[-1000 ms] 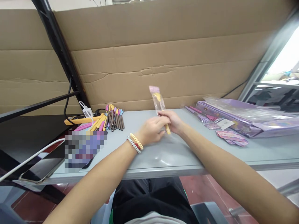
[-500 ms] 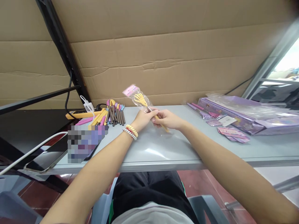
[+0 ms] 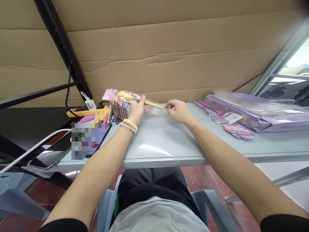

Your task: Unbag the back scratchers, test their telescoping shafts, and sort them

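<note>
My left hand [image 3: 137,109] is closed around a yellow hand-shaped back scratcher [image 3: 154,104] in a clear plastic bag [image 3: 138,96] with a pink header card [image 3: 109,94]. The scratcher lies nearly level above the table, its claw end to the left and its handle pointing right. At the handle's tip my right hand [image 3: 177,110] pinches the end of the bag between thumb and fingers. Behind my left hand sit several back scratchers with dark metal rods [image 3: 118,112], partly hidden by the bag.
Yellow and pink handles [image 3: 102,116], a power strip [image 3: 82,111] and phones [image 3: 51,151] lie at the left. At the right are a purple box [image 3: 263,124] with plastic bags, pink cards [image 3: 238,131] and purple and pink scratchers [image 3: 210,111]. Cardboard [image 3: 156,48] stands behind the grey table [image 3: 159,141].
The bagged back scratcher has swung from a steep slant to nearly level and moved left with my left hand. My right hand has slid apart from the left, to the handle's end.
</note>
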Available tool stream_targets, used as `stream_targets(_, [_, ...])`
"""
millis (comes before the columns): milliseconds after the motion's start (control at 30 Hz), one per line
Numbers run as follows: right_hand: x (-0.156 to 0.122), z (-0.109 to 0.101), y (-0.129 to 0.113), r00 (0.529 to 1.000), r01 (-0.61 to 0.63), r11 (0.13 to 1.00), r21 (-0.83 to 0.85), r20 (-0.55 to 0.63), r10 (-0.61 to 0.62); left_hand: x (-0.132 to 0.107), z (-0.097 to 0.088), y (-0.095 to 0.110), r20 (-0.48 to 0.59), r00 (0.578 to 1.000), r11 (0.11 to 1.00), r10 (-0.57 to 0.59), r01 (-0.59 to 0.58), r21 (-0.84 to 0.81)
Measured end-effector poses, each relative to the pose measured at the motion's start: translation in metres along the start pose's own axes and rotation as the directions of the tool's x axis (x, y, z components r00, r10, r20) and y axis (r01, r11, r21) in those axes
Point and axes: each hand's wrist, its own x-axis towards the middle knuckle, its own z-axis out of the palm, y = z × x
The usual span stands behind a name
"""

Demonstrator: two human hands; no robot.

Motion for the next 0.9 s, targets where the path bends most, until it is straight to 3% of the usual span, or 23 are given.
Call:
stream_targets(133, [0.001,-0.002,0.001,0.997,-0.064,0.997,-0.051,0.048,0.067,0.001,-0.001,0.0,0.004,1.0,0.999,-0.007,0.007,-0.042])
stream_targets(533, [0.001,0.001,0.007,0.994,0.086,0.993,0.08,0.057,-0.091,0.0,-0.005,0.001,0.074,0.996,0.994,-0.055,0.061,-0.089])
stream_targets(600, [0.003,0.0,0.013,0.988,0.119,0.99,0.077,0.094,-0.126,0.001,-0.006,0.002,0.027,0.998,0.995,-0.06,0.062,-0.08])
stream_targets(733, [0.007,-0.008,0.027,0.98,0.118,0.992,0.05,0.155,-0.124,0.004,-0.006,0.005,-0.173,0.985,0.999,-0.008,0.001,-0.045])
stream_targets(900, [0.008,-0.018,0.031,0.976,0.085,0.996,-0.011,0.2,-0.081,0.003,-0.008,0.007,-0.144,0.989,0.992,0.019,-0.037,-0.119])
